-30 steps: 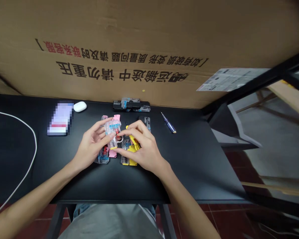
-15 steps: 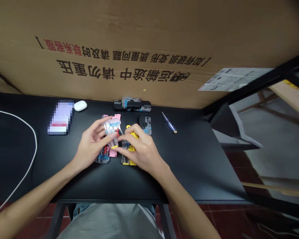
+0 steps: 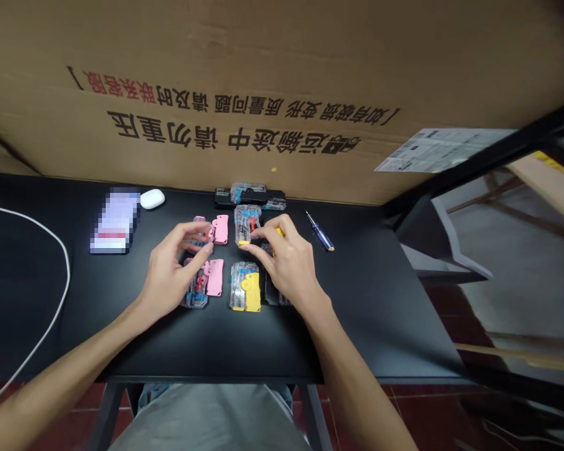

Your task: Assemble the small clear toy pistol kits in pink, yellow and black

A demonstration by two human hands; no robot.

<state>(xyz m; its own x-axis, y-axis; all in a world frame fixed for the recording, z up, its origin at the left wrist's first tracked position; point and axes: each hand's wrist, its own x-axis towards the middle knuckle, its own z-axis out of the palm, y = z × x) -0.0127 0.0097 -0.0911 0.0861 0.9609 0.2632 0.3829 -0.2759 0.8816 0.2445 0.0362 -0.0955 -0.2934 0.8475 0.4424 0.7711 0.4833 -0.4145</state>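
Observation:
My right hand pinches a small clear plastic toy with a red part and yellow edges; part of it is behind the fingers. Just left of it, my left hand has its fingers curved and apart, holding nothing. Beyond its fingertips lies a pink-and-clear toy, partly covered. A second pink-and-clear toy rests nearer me. Beside that is a yellow-and-clear toy with a round yellow knob. A black piece shows partly under my right hand.
Black-and-clear toys are stacked at the back against a large cardboard sheet. A screwdriver lies to the right. At left are a phone, a white rounded case and a white cable on the black table.
The clear toy has gone from between both hands to farther back and right, in my right hand. My left hand has let go of it, uncovering the pink toys.

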